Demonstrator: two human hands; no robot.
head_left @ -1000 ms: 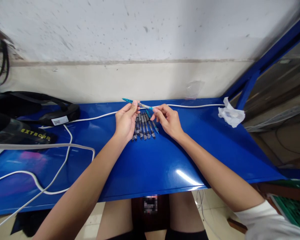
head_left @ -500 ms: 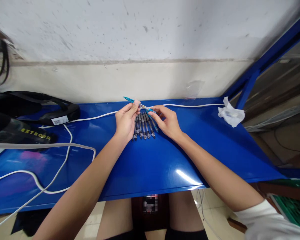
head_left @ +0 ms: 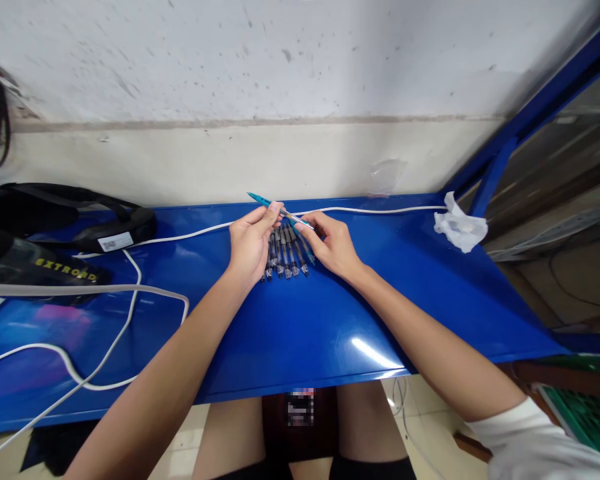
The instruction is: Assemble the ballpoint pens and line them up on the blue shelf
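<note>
A teal pen (head_left: pixel 259 199) is held slantwise above the table, its pointed end up and to the left. My left hand (head_left: pixel 253 243) pinches its teal part between thumb and fingers. At the lower right end, my right hand (head_left: pixel 334 243) closes thumb and fingers on the pen. A clear, thin length shows between both hands. Below them, several dark pens (head_left: pixel 287 257) with clear parts lie side by side on the table, their upper ends partly hidden by my hands. A teal pen (head_left: pixel 308 252) lies at the right of this row.
The blue table (head_left: pixel 310 333) meets a stained wall. A white cable (head_left: pixel 200 232) runs along its back, with more loops at left. A black strapped item (head_left: pixel 130 223) lies at left, a crumpled tissue (head_left: pixel 460 225) at right, near a blue frame post (head_left: pixel 495 173).
Both hands stay on the pen, nearly in place. The teal part that showed at my right fingertips is now mostly out of sight, and a clear length shows there. The view has shifted slightly.
</note>
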